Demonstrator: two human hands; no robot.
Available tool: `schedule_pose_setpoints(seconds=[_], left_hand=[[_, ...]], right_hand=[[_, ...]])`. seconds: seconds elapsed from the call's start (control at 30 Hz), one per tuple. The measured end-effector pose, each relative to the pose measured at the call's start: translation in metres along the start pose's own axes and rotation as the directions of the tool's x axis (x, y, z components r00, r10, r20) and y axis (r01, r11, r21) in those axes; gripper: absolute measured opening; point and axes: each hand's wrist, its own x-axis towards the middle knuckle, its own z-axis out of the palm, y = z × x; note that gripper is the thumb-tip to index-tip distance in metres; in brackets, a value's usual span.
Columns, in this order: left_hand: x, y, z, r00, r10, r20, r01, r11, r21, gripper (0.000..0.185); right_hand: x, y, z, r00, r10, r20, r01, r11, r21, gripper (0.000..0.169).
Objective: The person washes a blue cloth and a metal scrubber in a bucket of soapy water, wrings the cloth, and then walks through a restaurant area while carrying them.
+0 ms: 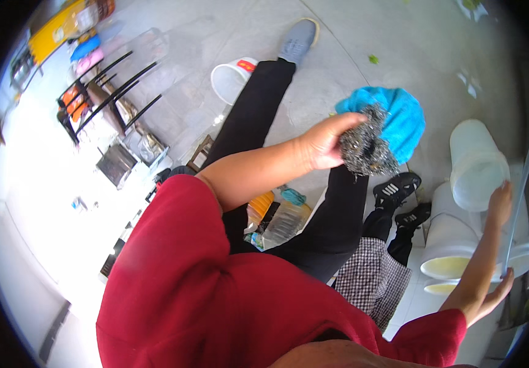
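My left hand (331,140) grips a grey metal scouring pad (365,142) above my outstretched legs. A bunched bright blue cloth (402,119) shows directly behind the pad; whether my fingers hold it too, I cannot tell. At the right, my right hand (501,202) is at the rim of a translucent white plastic bucket (473,152), which lies tilted over. Its fingers are too unclear to show a grip. Below it, another hand (496,290) reaches the lower end of a long pale strip (524,184); whose hand it is remains unclear.
White buckets (453,230) stand at the right. Beside my leg are a co-worker's black sneakers (395,188) and checked apron (365,280). A white tub (227,83) stands on the tiled floor (338,69). Clear plastic packaging (287,225) lies between my legs; a black-legged rack (113,96) is at left.
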Motion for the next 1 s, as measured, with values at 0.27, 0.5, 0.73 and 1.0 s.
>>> schedule_pose_setpoints(seconds=[0.27,0.5,0.73,1.0], left_hand=[[-0.041,0.010,0.009,0.987,0.098,0.128,-0.088,0.993,-0.079,0.027],[-0.080,0.043,-0.001,0.955,0.219,0.202,-0.196,0.972,-0.127,0.025],[-0.170,0.100,-0.048,0.882,0.427,0.201,-0.413,0.904,-0.112,0.038],[-0.323,0.142,-0.067,0.752,0.651,0.108,-0.632,0.757,-0.165,0.039]], right_hand=[[-0.074,-0.007,0.022,0.977,0.011,0.214,-0.178,0.596,0.783,0.043],[-0.062,-0.012,-0.009,0.962,0.174,0.212,-0.270,0.730,0.628,0.047],[-0.087,-0.033,-0.046,0.983,0.035,0.182,-0.143,0.765,0.627,0.044],[-0.164,-0.109,-0.160,0.974,-0.043,0.223,-0.124,0.720,0.683,0.042]])
